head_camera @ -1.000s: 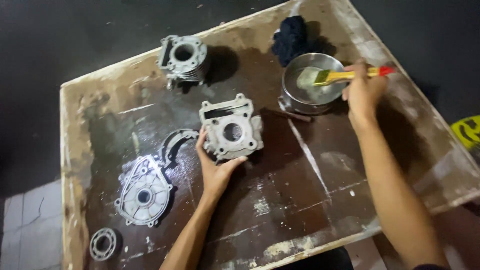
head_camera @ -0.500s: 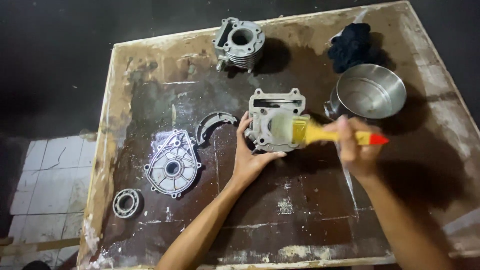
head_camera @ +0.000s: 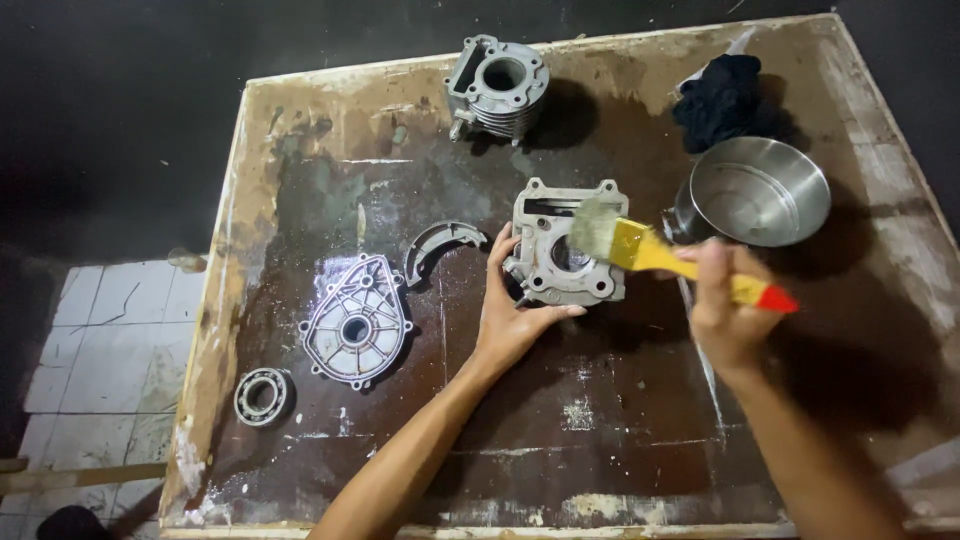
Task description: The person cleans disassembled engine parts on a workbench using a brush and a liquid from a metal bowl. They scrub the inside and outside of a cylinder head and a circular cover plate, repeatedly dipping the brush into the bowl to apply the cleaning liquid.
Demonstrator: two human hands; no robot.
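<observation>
Brush over engine casting

Hands are working on a stained wooden board [head_camera: 640,480]. The left hand [head_camera: 512,312] is gripping the near-left edge of a grey cylinder head [head_camera: 563,243]. The right hand [head_camera: 728,310] is closing around a yellow-handled paintbrush [head_camera: 660,252], its bristles lying over the head. Beyond the right hand a steel bowl [head_camera: 760,190] is sitting, a dark rag [head_camera: 722,98] farther off.

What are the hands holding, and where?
The right hand grips the brush by its yellow handle. The left hand holds the metal engine part at its left edge.
</observation>
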